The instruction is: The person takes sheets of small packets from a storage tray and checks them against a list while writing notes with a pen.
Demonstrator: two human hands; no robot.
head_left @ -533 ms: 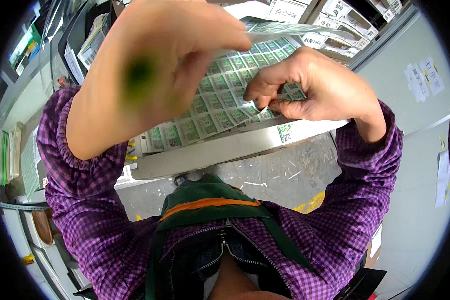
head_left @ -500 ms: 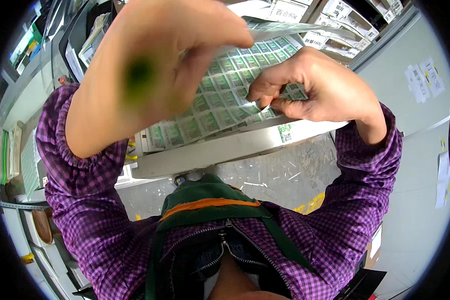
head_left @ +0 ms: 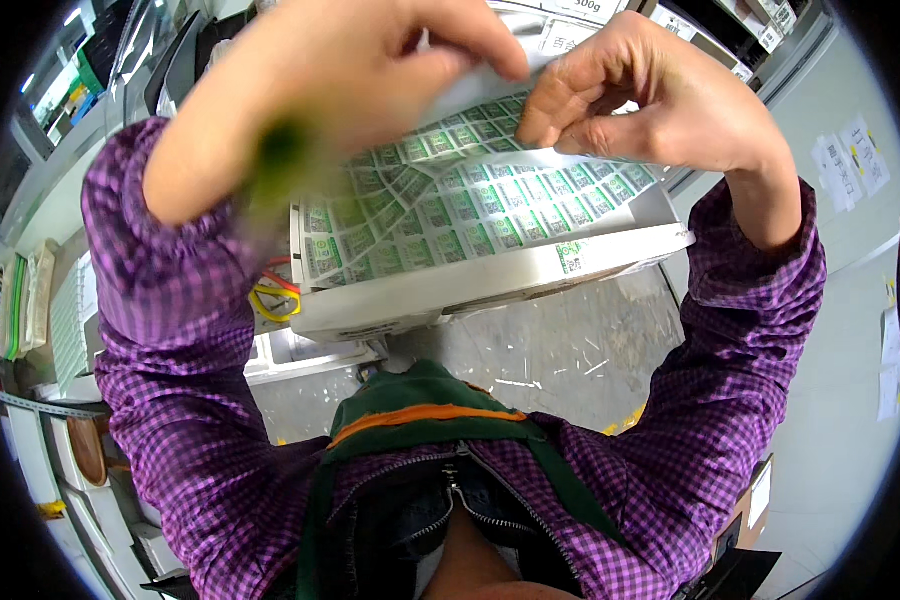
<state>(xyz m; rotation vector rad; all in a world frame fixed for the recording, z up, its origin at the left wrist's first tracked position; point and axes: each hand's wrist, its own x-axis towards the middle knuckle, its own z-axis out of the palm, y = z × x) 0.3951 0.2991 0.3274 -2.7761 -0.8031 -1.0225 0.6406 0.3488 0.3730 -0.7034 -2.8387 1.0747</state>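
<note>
Sheets of small green-and-white printed labels (head_left: 470, 215) lie in a shallow white tray (head_left: 510, 275) in front of me. My right hand (head_left: 660, 95) is above the tray's right part, its thumb and fingers pinched at the raised edge of a label sheet. That sheet bends up and curls toward the left. My left hand (head_left: 370, 70) is higher and farther left, smeared by motion. Its thumb and forefinger are drawn together, and what they grip, if anything, cannot be made out. A blurred green spot (head_left: 285, 150) covers part of the view by my left wrist.
Yellow-and-red handles (head_left: 275, 300) stick out at the tray's left. Labelled white boxes (head_left: 675, 25) stand on shelves at the far right. A pale cabinet (head_left: 840, 270) with papers stuck on it borders the right side. White scraps dot the grey floor (head_left: 530, 345).
My right hand has risen away from me, lifting the label sheet's edge. My left hand has moved slightly up and right. The tray and green labels show more fully now.
</note>
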